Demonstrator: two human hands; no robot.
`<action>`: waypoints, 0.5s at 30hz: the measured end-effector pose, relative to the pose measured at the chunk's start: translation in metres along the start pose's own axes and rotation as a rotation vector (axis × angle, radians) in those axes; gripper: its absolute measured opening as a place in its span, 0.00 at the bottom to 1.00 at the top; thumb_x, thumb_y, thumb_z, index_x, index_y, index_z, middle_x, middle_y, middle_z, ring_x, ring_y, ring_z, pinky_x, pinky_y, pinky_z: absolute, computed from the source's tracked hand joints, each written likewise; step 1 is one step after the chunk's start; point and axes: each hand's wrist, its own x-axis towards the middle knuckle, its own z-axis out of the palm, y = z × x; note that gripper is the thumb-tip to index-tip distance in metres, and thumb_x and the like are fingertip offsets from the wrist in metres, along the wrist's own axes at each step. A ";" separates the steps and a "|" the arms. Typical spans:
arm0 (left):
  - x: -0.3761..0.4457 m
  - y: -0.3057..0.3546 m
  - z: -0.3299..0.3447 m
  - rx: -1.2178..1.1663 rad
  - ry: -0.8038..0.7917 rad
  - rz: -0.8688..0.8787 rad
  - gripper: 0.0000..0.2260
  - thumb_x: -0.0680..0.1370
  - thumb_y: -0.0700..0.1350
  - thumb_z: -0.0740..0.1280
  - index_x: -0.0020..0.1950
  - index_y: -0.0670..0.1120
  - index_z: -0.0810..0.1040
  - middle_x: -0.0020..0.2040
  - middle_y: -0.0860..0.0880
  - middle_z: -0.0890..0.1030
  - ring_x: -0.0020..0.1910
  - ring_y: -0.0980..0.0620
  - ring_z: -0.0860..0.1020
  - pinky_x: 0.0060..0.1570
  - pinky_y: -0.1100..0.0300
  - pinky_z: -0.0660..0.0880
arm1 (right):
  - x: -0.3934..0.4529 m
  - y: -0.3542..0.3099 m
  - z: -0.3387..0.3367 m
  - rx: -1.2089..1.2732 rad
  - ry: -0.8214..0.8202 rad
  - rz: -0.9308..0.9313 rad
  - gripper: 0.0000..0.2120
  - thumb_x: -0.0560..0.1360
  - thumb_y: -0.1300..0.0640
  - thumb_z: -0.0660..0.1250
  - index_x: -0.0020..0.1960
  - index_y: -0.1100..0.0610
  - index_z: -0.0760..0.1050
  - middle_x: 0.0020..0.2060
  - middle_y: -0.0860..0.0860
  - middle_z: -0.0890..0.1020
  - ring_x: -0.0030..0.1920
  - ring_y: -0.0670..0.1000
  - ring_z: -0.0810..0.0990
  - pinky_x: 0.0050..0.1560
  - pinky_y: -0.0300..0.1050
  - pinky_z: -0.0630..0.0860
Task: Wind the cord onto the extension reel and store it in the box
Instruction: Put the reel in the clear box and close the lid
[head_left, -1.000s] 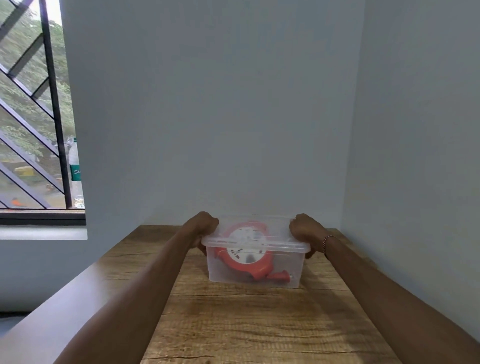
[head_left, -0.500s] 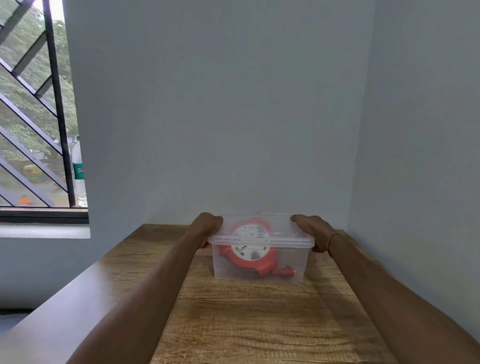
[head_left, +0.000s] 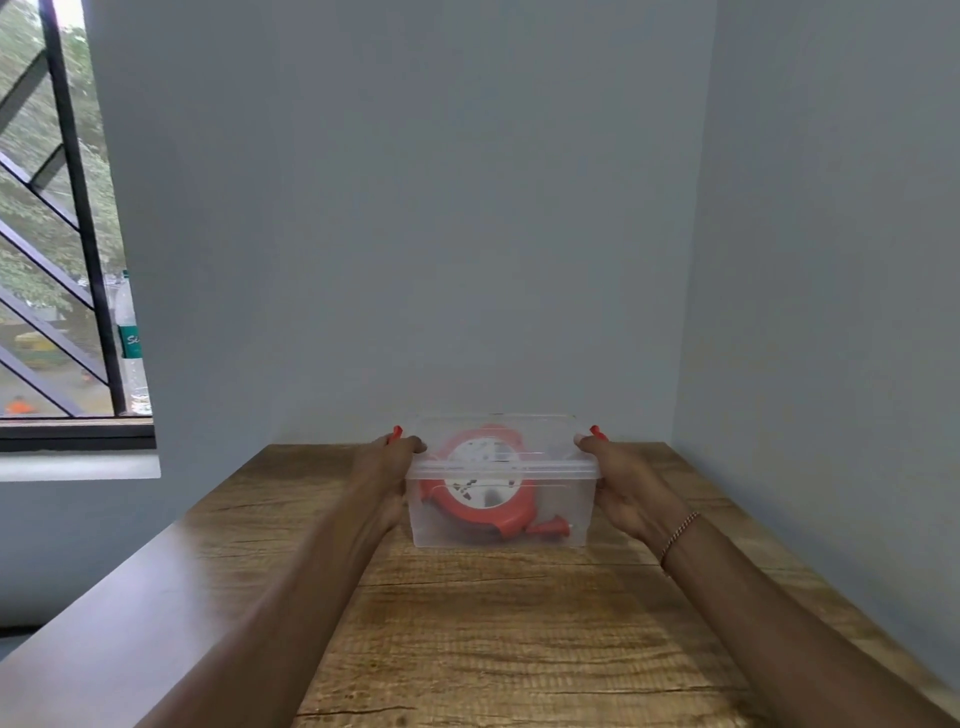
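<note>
A clear plastic box (head_left: 563, 514) with its lid on stands on the wooden table (head_left: 498, 623) near the back wall. Inside it leans the red extension reel (head_left: 480, 483) with a white round face, and its red plug (head_left: 550, 529) lies at the bottom right of the box. My left hand (head_left: 387, 467) grips the box's left end at the lid rim. My right hand (head_left: 626, 483) grips the right end, thumb on the lid. The cord itself is hidden on the reel.
Walls close in behind the table and on its right. A barred window (head_left: 62, 234) is at the left, with a plastic bottle (head_left: 127, 343) on its sill. The table's left edge runs diagonally toward me.
Both hands have shifted from the lid's top corners down to the box's ends. The box stays in the same spot on the table.
</note>
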 end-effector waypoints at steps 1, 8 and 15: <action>-0.001 0.000 0.000 -0.041 -0.023 -0.002 0.10 0.74 0.37 0.68 0.54 0.35 0.78 0.48 0.34 0.82 0.42 0.38 0.81 0.44 0.43 0.81 | 0.000 0.000 0.001 0.003 0.001 0.002 0.08 0.77 0.59 0.66 0.55 0.60 0.76 0.49 0.59 0.83 0.45 0.55 0.83 0.35 0.46 0.79; -0.010 0.006 0.003 0.079 0.134 0.098 0.04 0.74 0.36 0.69 0.40 0.39 0.79 0.35 0.42 0.81 0.30 0.48 0.80 0.27 0.61 0.74 | 0.009 -0.004 0.005 -0.222 0.116 -0.114 0.04 0.77 0.61 0.63 0.47 0.62 0.75 0.44 0.59 0.82 0.42 0.56 0.82 0.42 0.51 0.80; -0.015 0.007 0.003 0.184 0.182 0.190 0.09 0.74 0.36 0.69 0.34 0.43 0.77 0.35 0.43 0.81 0.34 0.46 0.79 0.40 0.52 0.79 | 0.002 -0.007 0.007 -0.498 0.128 -0.201 0.09 0.76 0.58 0.58 0.46 0.60 0.77 0.50 0.65 0.81 0.52 0.65 0.80 0.54 0.67 0.75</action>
